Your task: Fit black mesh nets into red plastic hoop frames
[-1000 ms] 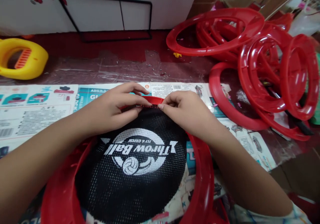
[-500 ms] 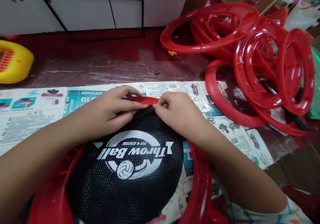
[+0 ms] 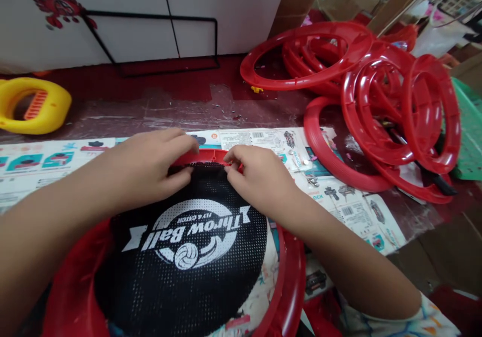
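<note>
A round black mesh sheet (image 3: 150, 282) with a white "Throw Ball" print lies inside a red plastic ring (image 3: 291, 271) in front of me. At the ring's far side, my left hand (image 3: 156, 163) curls over the rim, thumb by the mesh edge. Beside it, my right hand (image 3: 259, 176) pinches the mesh edge against the rim with thumb and bent fingers. Between the hands a short stretch of rim and mesh edge shows. Toward the right, the mesh edge lies apart from the ring, and printed card shows through the gap.
Several red rings (image 3: 391, 101) are heaped at the back right, near a green basket (image 3: 469, 126). A yellow plastic part (image 3: 52, 103) sits at the left. Printed card sheets (image 3: 350, 216) cover the table's front. A white box (image 3: 131, 40) stands behind a black wire frame (image 3: 165, 71).
My left hand has drawn back leftward along the rim, widening the gap between my hands. My right hand still pinches the mesh edge. The view has shifted slightly.
</note>
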Demonstrator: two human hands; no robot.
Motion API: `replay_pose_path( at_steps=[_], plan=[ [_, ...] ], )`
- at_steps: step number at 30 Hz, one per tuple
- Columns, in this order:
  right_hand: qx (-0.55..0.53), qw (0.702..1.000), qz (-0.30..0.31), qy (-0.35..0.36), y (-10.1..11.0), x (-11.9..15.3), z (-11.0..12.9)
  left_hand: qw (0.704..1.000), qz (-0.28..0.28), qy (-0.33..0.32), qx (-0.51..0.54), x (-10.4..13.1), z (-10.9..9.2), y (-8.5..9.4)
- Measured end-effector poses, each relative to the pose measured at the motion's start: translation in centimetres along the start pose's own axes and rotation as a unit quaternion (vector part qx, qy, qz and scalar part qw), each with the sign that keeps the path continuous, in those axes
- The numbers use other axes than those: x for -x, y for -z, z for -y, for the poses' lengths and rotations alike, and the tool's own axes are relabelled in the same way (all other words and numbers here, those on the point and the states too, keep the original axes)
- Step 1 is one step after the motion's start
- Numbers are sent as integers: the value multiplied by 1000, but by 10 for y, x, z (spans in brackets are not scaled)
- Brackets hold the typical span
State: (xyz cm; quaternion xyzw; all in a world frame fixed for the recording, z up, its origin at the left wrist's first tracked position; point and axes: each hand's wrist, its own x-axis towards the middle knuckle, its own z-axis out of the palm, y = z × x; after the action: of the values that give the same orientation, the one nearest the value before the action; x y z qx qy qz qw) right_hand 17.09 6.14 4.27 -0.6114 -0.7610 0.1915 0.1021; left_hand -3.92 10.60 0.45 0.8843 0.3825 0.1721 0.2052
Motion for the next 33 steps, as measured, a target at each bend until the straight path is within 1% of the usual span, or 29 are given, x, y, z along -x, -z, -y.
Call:
replay_pose_path(
  at_steps=[2, 4, 6, 8, 12, 15, 20, 26, 30, 33],
  plan=[
    [-17, 1000, -19, 4, -2, -1, -2, 999, 2, -43, -9, -2, -4, -2],
    [-48, 998, -27, 6, -3, -3, -6, 997, 9, -77, 18, -4, -7, -5],
    [-76, 997, -26, 8, -3, -4, -8, 995, 19, -93, 34, -5, -9, -7],
    [-87, 996, -28, 11, -3, -4, -10, 994, 22, -107, 28, -5, -10, -9],
    [-84, 995, -41, 20, -4, -6, -12, 990, 1, -143, 3, -4, -7, -11],
    [-77, 995, -49, 28, -4, -8, -13, 988, -15, -151, 2, -3, -6, -13],
    [-72, 995, -60, 39, -5, -9, -15, 987, -25, -159, -4, -3, -5, -15],
    [-37, 998, -41, 22, -7, -10, -16, 984, -34, -174, -15, -4, -1, -19],
    [-11, 999, -40, 12, -9, -12, -15, 984, -34, -173, -33, -5, 0, -23],
    [-4, 1000, -29, 3, -3, -10, -14, 984, -36, -167, -53, -6, 0, -24]
  ],
)
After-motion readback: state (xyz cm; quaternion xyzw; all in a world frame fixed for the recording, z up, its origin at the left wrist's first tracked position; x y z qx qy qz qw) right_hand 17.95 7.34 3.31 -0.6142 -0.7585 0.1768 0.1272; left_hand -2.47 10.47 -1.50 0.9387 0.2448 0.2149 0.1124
